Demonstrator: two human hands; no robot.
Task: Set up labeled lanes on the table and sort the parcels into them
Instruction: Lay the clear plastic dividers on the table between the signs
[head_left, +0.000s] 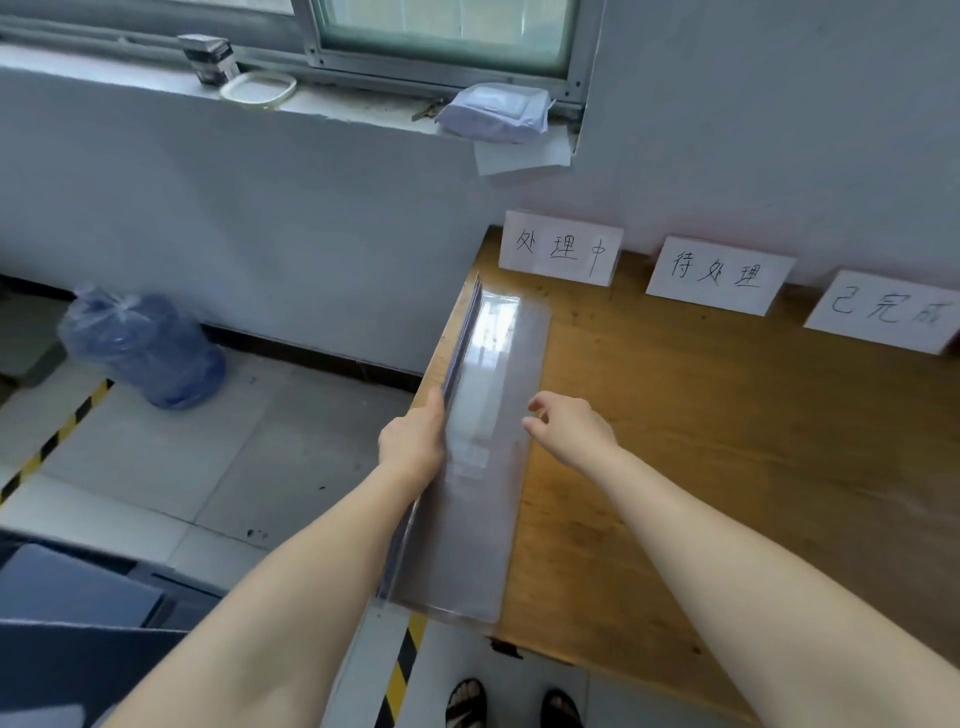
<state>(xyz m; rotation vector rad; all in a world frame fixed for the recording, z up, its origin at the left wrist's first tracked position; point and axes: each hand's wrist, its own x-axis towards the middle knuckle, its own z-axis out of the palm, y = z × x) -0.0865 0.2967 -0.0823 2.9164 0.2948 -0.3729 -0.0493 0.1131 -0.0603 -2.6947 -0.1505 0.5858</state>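
Two hands: left hand (413, 441) grips upright wall of clear divider (483, 519); right hand (571, 428) loosely curled, empty, over its glossy base.

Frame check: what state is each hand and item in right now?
Plastic sheet: lying along the table's left edge, one side folded upright.
Left hand: grips the sheet's raised edge.
Right hand: open above the sheet, holding nothing.
Three signs: standing, leaning on the wall.
Water jug: bagged, on the floor.
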